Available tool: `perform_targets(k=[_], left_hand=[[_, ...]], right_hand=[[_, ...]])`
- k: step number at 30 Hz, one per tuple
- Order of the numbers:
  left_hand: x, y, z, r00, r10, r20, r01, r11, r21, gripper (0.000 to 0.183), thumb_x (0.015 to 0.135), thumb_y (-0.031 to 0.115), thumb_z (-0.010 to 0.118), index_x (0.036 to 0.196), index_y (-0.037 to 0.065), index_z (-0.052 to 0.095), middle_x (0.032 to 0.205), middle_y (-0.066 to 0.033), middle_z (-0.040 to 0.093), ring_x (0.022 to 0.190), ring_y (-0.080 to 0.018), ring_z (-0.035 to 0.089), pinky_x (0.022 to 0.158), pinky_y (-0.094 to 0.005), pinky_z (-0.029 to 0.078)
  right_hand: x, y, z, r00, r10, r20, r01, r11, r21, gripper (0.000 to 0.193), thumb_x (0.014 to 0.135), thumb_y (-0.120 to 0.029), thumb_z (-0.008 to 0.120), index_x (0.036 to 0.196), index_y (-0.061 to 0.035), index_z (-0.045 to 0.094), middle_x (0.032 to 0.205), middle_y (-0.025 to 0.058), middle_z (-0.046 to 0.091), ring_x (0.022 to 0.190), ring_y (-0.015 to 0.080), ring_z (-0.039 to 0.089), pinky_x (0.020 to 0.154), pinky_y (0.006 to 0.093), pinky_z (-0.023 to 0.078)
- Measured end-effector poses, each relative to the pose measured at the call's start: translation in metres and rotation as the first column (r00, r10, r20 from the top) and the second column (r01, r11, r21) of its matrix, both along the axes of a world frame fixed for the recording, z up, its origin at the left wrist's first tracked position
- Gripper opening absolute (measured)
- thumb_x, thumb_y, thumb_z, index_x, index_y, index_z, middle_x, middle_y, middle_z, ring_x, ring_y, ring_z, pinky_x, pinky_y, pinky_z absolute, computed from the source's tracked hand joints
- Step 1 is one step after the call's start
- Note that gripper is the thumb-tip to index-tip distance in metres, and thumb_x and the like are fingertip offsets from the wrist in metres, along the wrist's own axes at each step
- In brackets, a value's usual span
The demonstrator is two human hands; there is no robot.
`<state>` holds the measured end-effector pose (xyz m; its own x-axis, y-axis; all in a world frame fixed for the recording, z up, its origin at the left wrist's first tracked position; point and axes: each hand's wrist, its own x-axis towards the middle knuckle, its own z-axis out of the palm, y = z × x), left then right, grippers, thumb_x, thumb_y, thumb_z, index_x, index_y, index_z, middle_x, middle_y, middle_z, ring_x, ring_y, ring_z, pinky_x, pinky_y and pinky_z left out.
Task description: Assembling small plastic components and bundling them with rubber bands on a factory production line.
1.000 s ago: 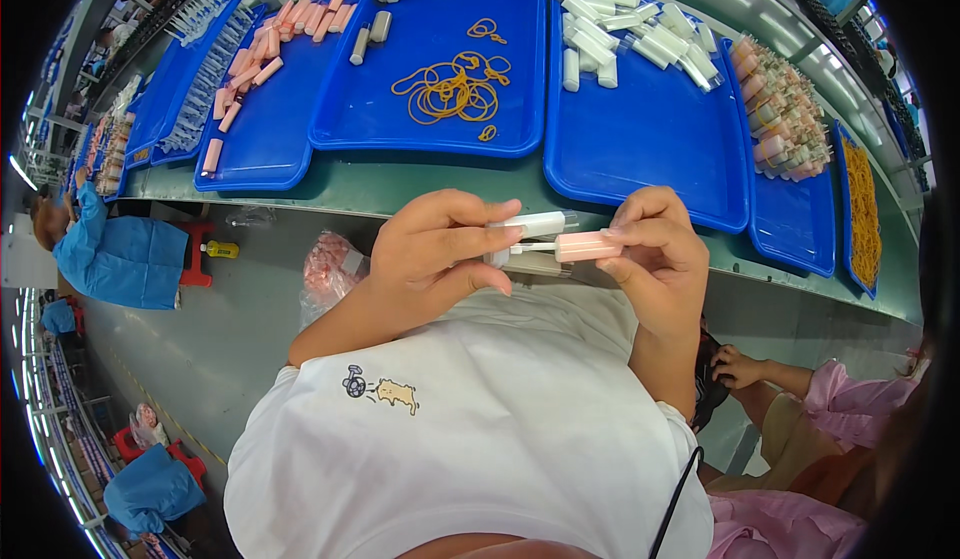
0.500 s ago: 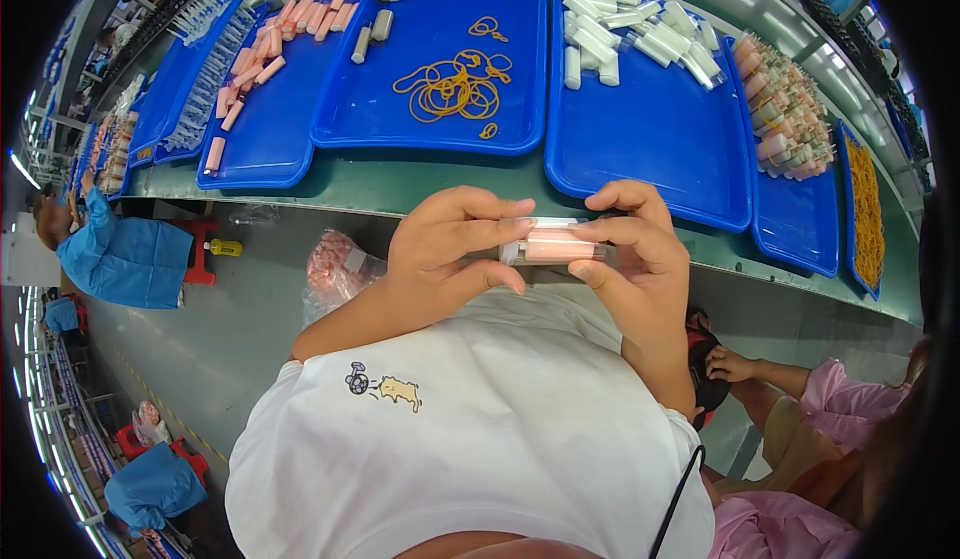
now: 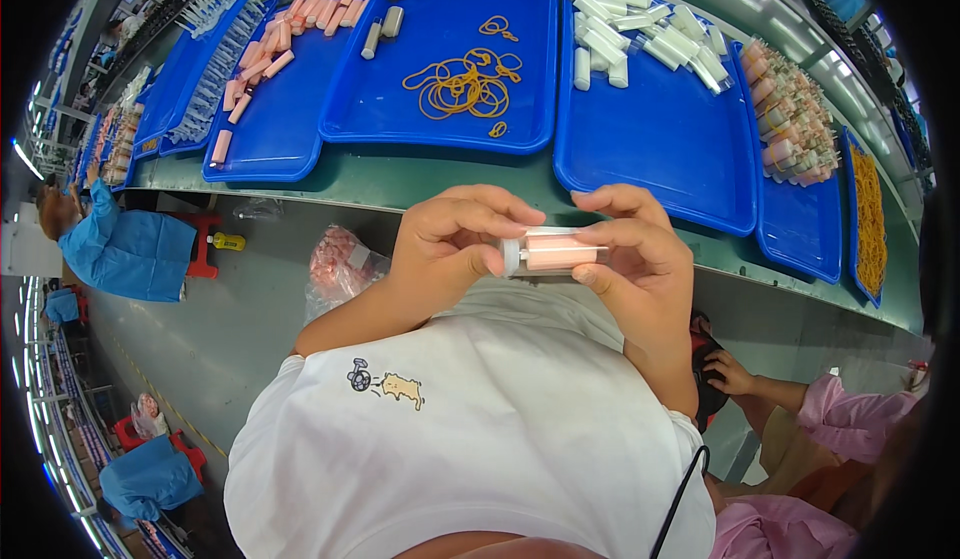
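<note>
In front of my white shirt, both hands hold a small pink tube (image 3: 560, 252) sideways, with a clear sleeve at its right end and a pale grey round end at its left. A white tube (image 3: 550, 230) lies alongside it on the far side, partly covered by fingers. My left hand (image 3: 440, 244) is closed at the left end, thumb beside the grey end and fingertips on top. My right hand (image 3: 645, 264) pinches the right end between thumb and fingers. Beyond them, a blue tray (image 3: 365, 109) carries loose tan rubber bands (image 3: 465, 89) and a few grey-green tubes (image 3: 393, 22).
Pink tubes (image 3: 290, 34) and white tubes (image 3: 600, 39) lie in blue trays on the green table (image 3: 400, 181). Banded bundles of tubes (image 3: 795, 124) and a heap of rubber bands (image 3: 867, 214) are at right. A person in pink (image 3: 850, 419) sits close on my right.
The tubes have turned slightly in my fingers, so the grey end shows more. My left thumb has drawn back to the left. The whole view has shifted a little.
</note>
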<state>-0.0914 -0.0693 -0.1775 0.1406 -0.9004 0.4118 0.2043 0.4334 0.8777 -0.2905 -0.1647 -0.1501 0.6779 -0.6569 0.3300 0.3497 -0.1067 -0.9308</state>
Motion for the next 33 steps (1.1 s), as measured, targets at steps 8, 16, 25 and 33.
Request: perform_targets(k=[8, 16, 25, 33], left_hand=[[-0.001, 0.005, 0.007, 0.998, 0.064, -0.007, -0.063, 0.996, 0.061, 0.026, 0.085, 0.024, 0.074, 0.104, 0.008, 0.067, 0.115, -0.0174, 0.063, 0.101, -0.0209, 0.062, 0.087, -0.0338, 0.052], [-0.001, 0.003, 0.014, 0.946, -0.117, -0.301, 0.178, 0.966, 0.185, 0.019, 0.082, 0.000, 0.073, 0.099, 0.002, 0.064, 0.116, -0.0155, 0.060, 0.107, -0.0208, 0.061, 0.092, -0.0333, 0.052], [-0.001, 0.001, 0.007, 0.928, -0.117, -0.353, 0.211, 0.948, 0.240, 0.030, 0.079, 0.018, 0.080, 0.101, 0.007, 0.063, 0.114, -0.0120, 0.060, 0.103, -0.0199, 0.061, 0.088, -0.0339, 0.052], [-0.004, 0.007, 0.015, 0.957, -0.038, -0.286, 0.125, 0.948, 0.292, 0.036, 0.081, 0.022, 0.078, 0.109, 0.007, 0.062, 0.120, -0.0146, 0.060, 0.109, -0.0223, 0.061, 0.092, -0.0369, 0.051]], right_hand=[[-0.001, 0.000, -0.002, 0.998, -0.045, 0.053, 0.043, 0.999, 0.031, 0.033, 0.074, 0.014, 0.071, 0.104, 0.0029, 0.067, 0.124, 0.0152, 0.049, 0.111, 0.0211, 0.054, 0.091, 0.0340, 0.051], [-0.001, 0.003, 0.000, 0.999, -0.049, 0.007, 0.048, 0.998, 0.046, 0.032, 0.073, 0.013, 0.072, 0.103, 0.0012, 0.068, 0.123, 0.0144, 0.051, 0.112, 0.0217, 0.055, 0.088, 0.0325, 0.052], [0.003, 0.007, 0.002, 0.999, -0.033, -0.019, 0.032, 0.999, -0.028, 0.030, 0.074, 0.010, 0.073, 0.102, 0.0015, 0.068, 0.120, 0.0143, 0.054, 0.116, 0.0245, 0.056, 0.091, 0.0334, 0.052], [0.003, 0.008, 0.009, 0.995, -0.084, -0.045, 0.082, 0.996, -0.043, 0.029, 0.074, 0.006, 0.075, 0.101, 0.0011, 0.068, 0.119, 0.0145, 0.056, 0.114, 0.0244, 0.057, 0.090, 0.0334, 0.052]])
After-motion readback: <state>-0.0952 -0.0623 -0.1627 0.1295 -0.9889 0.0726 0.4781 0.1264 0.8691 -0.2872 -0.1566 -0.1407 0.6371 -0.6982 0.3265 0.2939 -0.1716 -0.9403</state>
